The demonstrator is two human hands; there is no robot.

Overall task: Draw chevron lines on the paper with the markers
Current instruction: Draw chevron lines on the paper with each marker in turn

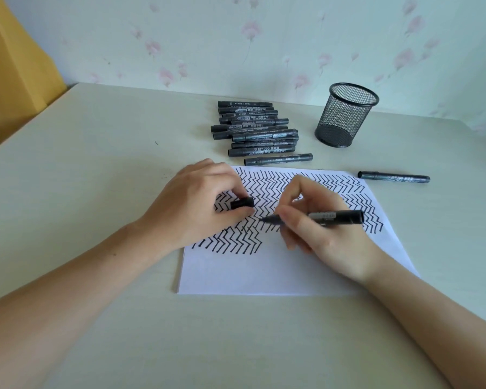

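Paper [264,270] is found lying flat on the table [96,192], directly in front of the person, with roughly its upper two thirds filled by rows of black chevron lines [267,183]. The lowest row is seen to be unfinished: it runs from the left edge to about mid-sheet, and the strip below it is left blank. An uncapped marker [320,216] is gripped in the right hand [326,234], its tip pointing left and held at or just above the paper near the middle rows; contact cannot be confirmed. The cap [242,203] is pinched in the left hand [191,203], which rests on the sheet's left portion. A pile of capped markers [254,130] is noted beyond the paper, one more marker [393,176] at its right corner, and a mesh pen cup [345,116] further back. Work is judged well advanced, with the current row and bottom margin outstanding.
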